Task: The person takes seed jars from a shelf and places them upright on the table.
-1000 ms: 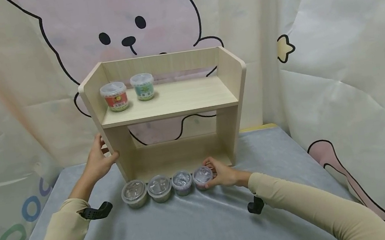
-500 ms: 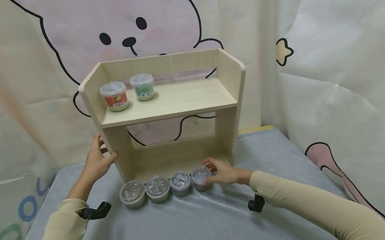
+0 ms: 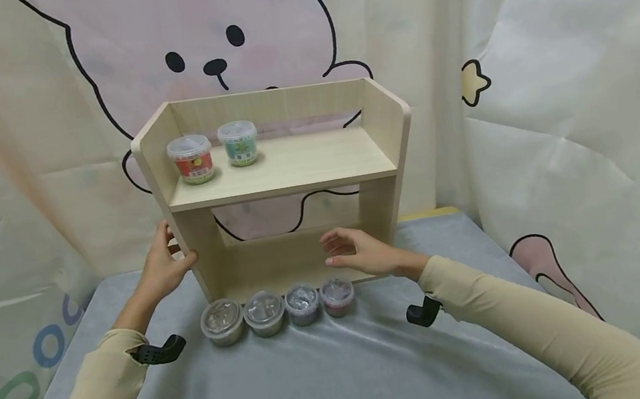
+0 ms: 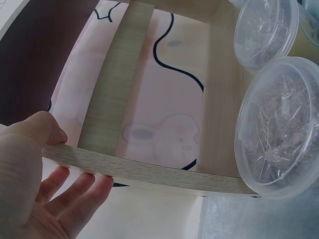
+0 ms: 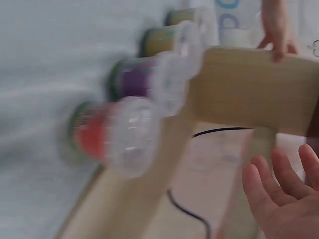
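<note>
Across our blue-gray desk (image 3: 297, 391), four lidded cups (image 3: 302, 304) seemingly remain, six o'clock of our wooden rack (image 3: 315, 160); two shelved cups (image 3: 239, 146) already stand toward eleven. Our left hand (image 3: 163, 270) clamps the rack at eight; our right hand (image 3: 361, 252), fingers apart, hovers empty at four.

We count six lidded tubs (image 3: 302, 305) in all. Two of them stand on the upper board (image 3: 321, 159): one red-labelled tub (image 3: 194, 165) and one green-labelled tub (image 3: 239, 146). The other four form one row, and from the right wrist we make out one red tub (image 5: 117, 137), one purple tub (image 5: 149, 82) and two yellowish tubs (image 5: 169, 44). We also see one wooden shelf unit (image 3: 303, 252) with two levels, one table (image 3: 320, 388), one left hand (image 3: 165, 266), one right hand (image 3: 363, 252), two sleeves (image 3: 524, 321) and two black wrist devices (image 3: 160, 350). On the cloth (image 3: 409, 46) we find one bear figure (image 3: 252, 6) and one yellow star (image 3: 472, 82).
</note>
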### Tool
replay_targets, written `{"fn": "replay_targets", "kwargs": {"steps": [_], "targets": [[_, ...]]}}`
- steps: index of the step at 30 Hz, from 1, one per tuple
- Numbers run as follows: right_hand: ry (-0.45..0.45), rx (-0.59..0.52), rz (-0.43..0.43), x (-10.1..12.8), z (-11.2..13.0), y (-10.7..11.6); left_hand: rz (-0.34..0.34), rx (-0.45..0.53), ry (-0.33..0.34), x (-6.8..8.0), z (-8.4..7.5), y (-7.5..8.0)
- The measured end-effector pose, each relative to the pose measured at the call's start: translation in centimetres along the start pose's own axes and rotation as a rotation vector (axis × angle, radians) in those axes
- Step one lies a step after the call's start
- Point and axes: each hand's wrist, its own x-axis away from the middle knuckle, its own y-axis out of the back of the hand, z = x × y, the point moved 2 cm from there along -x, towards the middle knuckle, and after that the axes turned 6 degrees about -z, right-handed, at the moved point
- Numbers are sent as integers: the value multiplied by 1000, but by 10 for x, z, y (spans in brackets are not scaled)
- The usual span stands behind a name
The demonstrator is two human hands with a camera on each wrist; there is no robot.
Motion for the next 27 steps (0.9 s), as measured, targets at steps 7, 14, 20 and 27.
{"fn": "replay_targets", "kwargs": {"steps": [7, 14, 20, 27], "targets": [[102, -17, 14, -14, 43, 7, 3, 1, 15, 0, 0, 1], [190, -44, -13, -31, 82, 18, 1, 11, 8, 0, 0, 1], [193, -58, -69, -47, 102, 25, -3, -1, 1, -1, -1, 1], [159, -78, -126, -69, 116, 32, 13, 2, 7, -1, 0, -1]]}}
